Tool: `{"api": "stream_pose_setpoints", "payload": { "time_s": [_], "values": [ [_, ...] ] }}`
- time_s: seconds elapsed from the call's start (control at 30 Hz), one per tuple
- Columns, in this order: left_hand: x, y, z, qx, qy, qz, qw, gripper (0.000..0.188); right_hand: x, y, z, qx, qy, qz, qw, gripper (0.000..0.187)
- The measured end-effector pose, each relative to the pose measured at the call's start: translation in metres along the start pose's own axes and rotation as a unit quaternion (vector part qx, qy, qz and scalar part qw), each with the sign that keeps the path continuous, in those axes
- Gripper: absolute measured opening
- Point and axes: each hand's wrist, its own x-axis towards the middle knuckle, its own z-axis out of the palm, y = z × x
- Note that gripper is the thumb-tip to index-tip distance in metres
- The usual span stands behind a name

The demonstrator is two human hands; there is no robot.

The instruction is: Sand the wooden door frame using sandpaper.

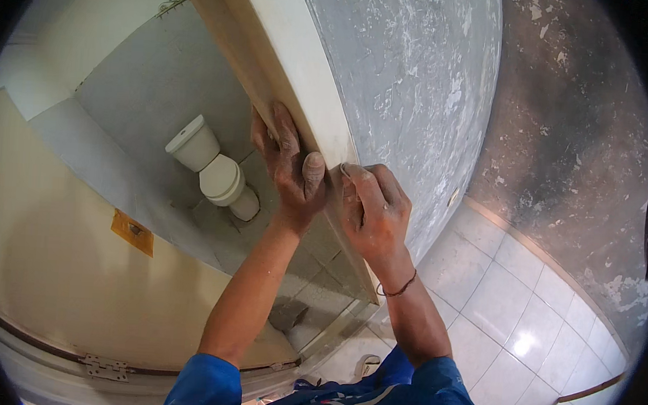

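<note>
A cream-painted door frame (293, 41) runs from the top of the view down between my hands. My left hand (294, 175) lies against its inner side, with fingers stretched upward along the wood and thumb apart. Pale dust coats these fingers. Just to the right, my right hand (377, 209) is closed with its fingertips pressed to the frame's front face. Something small and thin seems pinched there, but its kind cannot be made out. A dark cord bracelet (400, 285) circles my right wrist.
Through the doorway stands a white toilet (221, 179). A cream door (62, 238) with an orange-brown patch (133, 232) swings at the left on a metal hinge (106, 368). Patchy grey walls (414, 67) rise at the right above white floor tiles (507, 306).
</note>
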Motion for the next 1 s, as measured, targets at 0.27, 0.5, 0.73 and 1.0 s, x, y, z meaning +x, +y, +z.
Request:
{"api": "stream_pose_setpoints", "payload": {
  "time_s": [0.27,0.5,0.73,1.0],
  "values": [
    [0.000,0.001,0.000,0.018,-0.002,0.003,1.000,0.065,0.009,-0.001,0.003,-0.013,-0.011,0.015,1.000,0.022],
    [0.000,0.002,-0.002,0.016,-0.017,-0.009,1.000,0.065,0.014,-0.003,0.007,0.026,0.054,0.004,0.998,0.020],
    [-0.001,0.004,-0.002,-0.002,-0.021,-0.042,0.999,0.069,0.003,0.000,0.011,0.010,0.022,-0.026,0.999,0.024],
    [-0.002,0.000,-0.005,0.009,-0.032,-0.036,0.999,0.065,0.015,-0.008,0.016,0.075,0.068,0.070,0.992,0.018]
  ]
}}
